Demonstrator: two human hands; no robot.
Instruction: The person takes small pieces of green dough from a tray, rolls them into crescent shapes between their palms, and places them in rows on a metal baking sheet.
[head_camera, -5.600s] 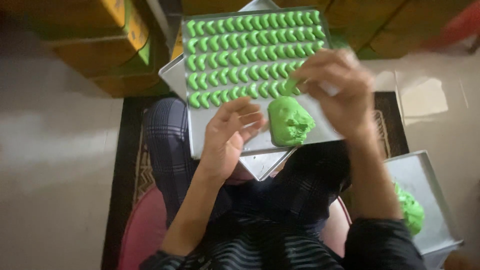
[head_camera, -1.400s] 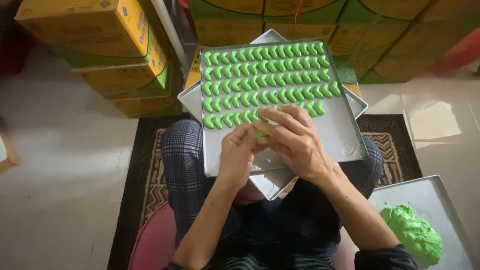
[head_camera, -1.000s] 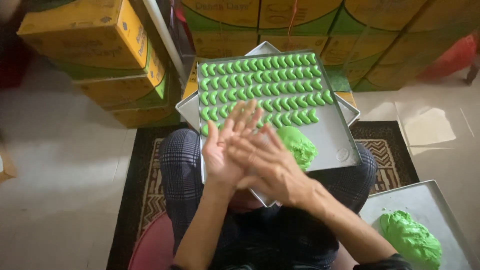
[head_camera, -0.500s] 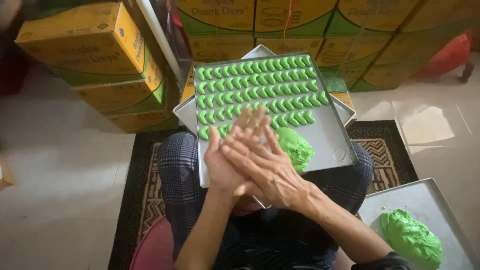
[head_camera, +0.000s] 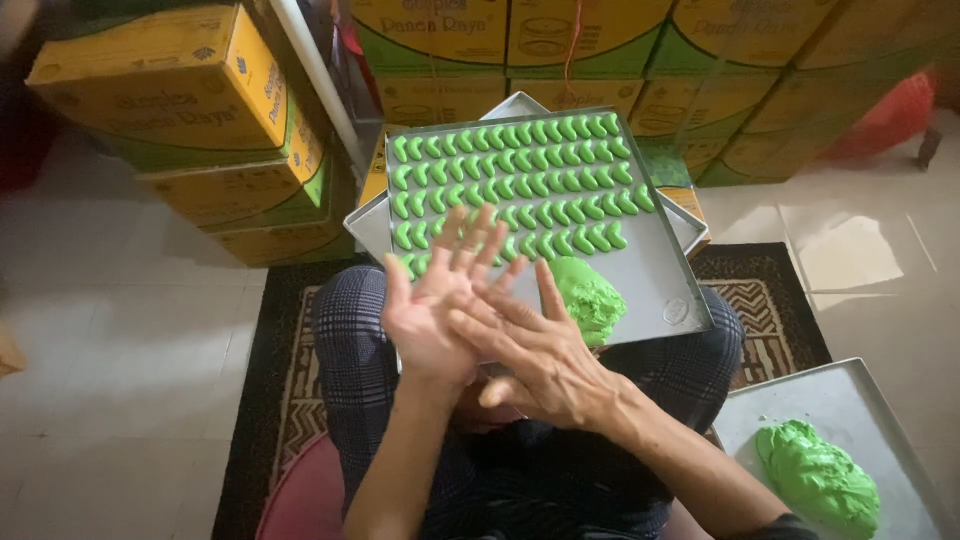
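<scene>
Stacked yellow-and-green cardboard boxes (head_camera: 190, 130) line the back of a pale tiled floor (head_camera: 120, 340), with a dark patterned rug (head_camera: 280, 400) under the seated person. At centre the left hand (head_camera: 435, 315) and right hand (head_camera: 535, 350) press flat palm to palm with fingers spread, whatever lies between them hidden, above the near edge of a metal tray (head_camera: 650, 280) that rests on the person's lap and on a second tray beneath, and holds six rows of small green crescent pieces (head_camera: 520, 185) plus one lump of green dough (head_camera: 590, 298) just beside the right fingertips. Further right, a third tray (head_camera: 850, 400) on the floor holds one larger mound of green dough (head_camera: 820, 478).
</scene>
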